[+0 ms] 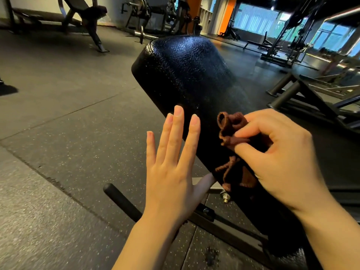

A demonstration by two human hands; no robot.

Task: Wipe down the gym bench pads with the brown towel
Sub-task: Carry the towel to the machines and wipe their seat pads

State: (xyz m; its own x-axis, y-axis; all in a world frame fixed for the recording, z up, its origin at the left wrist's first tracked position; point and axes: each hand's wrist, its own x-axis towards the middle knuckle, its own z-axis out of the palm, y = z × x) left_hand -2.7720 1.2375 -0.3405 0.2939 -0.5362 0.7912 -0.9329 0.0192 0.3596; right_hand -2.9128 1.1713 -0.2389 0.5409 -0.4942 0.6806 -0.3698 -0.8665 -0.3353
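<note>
A long black textured bench pad (185, 71) runs from the lower right up to the centre of the head view. My right hand (278, 152) grips a bunched brown towel (231, 125) over the pad's near part, with folds of the cloth hanging below the fingers. My left hand (173, 162) is flat with straight fingers at the pad's left edge, its thumb under the pad's side. It holds nothing.
The bench's black metal frame (124, 201) and a bolt (225, 197) show under the pad. Speckled rubber floor (68, 123) lies to the left. Another bench (81, 14) stands at the back left, a barbell (142, 34) behind the pad, more machines (311, 94) on the right.
</note>
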